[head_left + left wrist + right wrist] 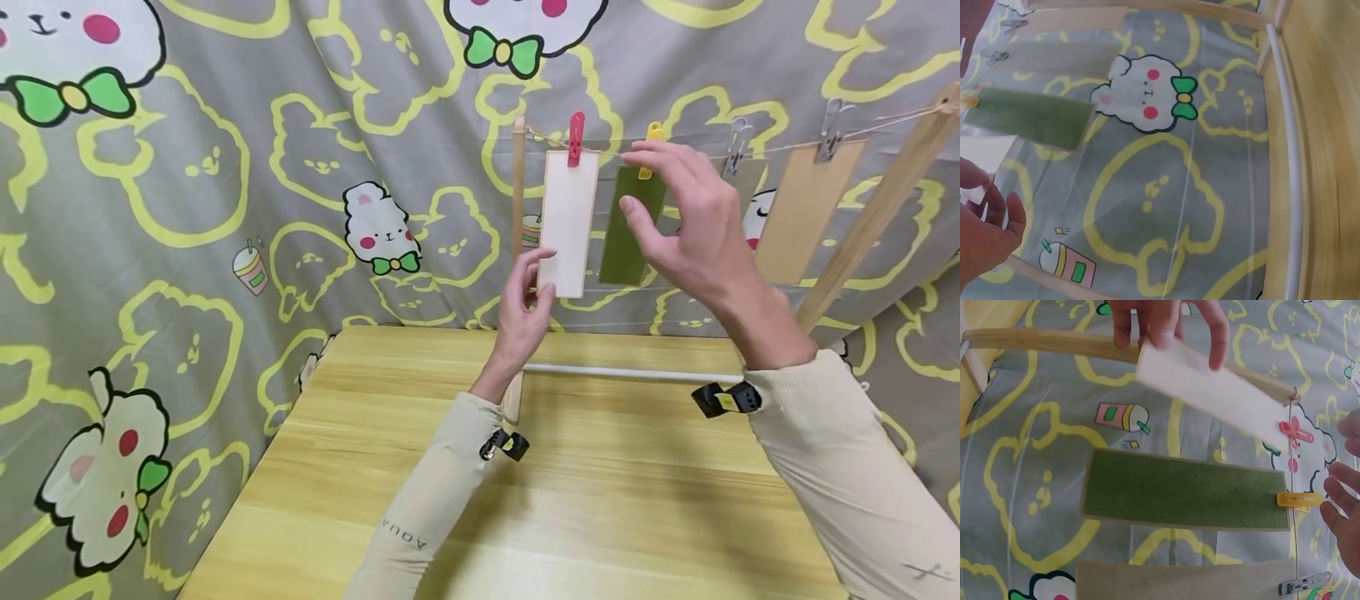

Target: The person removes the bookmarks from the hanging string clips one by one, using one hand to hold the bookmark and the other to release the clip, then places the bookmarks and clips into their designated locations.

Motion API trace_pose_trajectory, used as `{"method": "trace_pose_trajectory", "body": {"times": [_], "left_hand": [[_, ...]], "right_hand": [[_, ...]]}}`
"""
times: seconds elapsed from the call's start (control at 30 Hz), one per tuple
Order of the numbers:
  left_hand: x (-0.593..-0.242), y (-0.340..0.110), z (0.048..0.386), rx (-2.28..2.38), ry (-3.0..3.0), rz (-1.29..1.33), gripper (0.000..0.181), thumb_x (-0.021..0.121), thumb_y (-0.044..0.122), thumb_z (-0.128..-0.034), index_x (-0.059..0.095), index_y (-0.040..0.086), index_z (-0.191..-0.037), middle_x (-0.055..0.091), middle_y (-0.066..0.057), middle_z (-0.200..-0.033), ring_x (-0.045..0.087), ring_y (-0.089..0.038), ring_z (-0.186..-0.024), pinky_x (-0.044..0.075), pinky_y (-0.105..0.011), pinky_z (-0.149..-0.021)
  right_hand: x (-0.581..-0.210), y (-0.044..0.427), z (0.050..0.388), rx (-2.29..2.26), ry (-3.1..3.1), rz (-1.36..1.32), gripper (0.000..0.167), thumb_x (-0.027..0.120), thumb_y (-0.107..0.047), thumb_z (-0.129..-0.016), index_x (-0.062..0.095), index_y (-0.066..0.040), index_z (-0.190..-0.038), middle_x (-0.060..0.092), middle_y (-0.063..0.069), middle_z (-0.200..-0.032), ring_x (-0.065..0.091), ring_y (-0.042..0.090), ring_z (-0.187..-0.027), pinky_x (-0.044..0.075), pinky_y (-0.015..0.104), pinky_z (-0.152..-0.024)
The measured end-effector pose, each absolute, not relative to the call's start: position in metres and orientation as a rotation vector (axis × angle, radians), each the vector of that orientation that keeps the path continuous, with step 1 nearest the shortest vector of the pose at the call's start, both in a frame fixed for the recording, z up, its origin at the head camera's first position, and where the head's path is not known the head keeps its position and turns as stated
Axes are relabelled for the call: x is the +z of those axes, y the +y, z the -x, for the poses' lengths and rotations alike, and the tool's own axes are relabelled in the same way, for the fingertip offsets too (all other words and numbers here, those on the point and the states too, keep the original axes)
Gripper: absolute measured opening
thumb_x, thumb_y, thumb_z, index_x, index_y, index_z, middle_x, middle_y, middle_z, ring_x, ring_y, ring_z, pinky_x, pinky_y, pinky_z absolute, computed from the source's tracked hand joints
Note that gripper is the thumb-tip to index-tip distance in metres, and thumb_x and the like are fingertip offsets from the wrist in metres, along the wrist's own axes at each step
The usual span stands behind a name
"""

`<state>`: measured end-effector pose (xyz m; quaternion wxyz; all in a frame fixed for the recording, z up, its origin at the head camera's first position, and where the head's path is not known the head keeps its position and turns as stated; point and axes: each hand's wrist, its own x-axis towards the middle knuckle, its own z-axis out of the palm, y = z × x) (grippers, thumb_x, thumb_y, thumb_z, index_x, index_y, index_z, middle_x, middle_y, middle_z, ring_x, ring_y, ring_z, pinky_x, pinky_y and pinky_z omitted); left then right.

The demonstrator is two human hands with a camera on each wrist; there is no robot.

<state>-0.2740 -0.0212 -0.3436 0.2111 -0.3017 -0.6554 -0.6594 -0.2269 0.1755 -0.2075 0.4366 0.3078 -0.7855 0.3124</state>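
Observation:
A white rectangular card hangs from a string by a red clothespin. My left hand holds the card's lower left edge, thumb and a finger over its front; the right wrist view shows the card slanted. Beside it a dark green card hangs from a yellow clothespin. My right hand is raised in front of the green card near that clothespin, thumb and fingers apart with nothing between them. From the head it partly covers the green card and clothespin.
Further right, a greyish card and a tan card hang from grey clips. Wooden posts bear the string, with a white rod low between them. Below is a wooden table; a patterned curtain stands behind.

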Motion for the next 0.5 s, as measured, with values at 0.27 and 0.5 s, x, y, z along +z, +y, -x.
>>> {"method": "trace_pose_trajectory", "body": {"times": [0.27, 0.5], "left_hand": [[-0.344, -0.029, 0.271, -1.928, -1.738, 0.805, 0.042, 0.052, -0.018, -0.0926, 0.056, -0.002, -0.131, 0.068, -0.024, -0.117, 0.061, -0.020, -0.085, 0.046, -0.019, -0.062], [-0.344, -0.028, 0.271, -2.020, -1.683, 0.793, 0.037, 0.054, -0.021, -0.0923, 0.057, -0.010, -0.127, 0.066, -0.030, -0.120, 0.062, -0.023, -0.093, 0.051, -0.020, -0.069]], "right_hand": [[-0.196, 0.179, 0.244, 0.720, -2.022, -0.786, 0.040, 0.069, -0.007, -0.096, 0.063, -0.001, -0.134, 0.062, 0.016, -0.137, 0.052, 0.033, -0.132, 0.038, 0.043, -0.116], [-0.181, 0.176, 0.252, 0.656, -2.086, -0.787, 0.036, 0.062, -0.011, -0.102, 0.062, -0.002, -0.137, 0.061, 0.017, -0.137, 0.054, 0.033, -0.130, 0.041, 0.044, -0.114]]}}
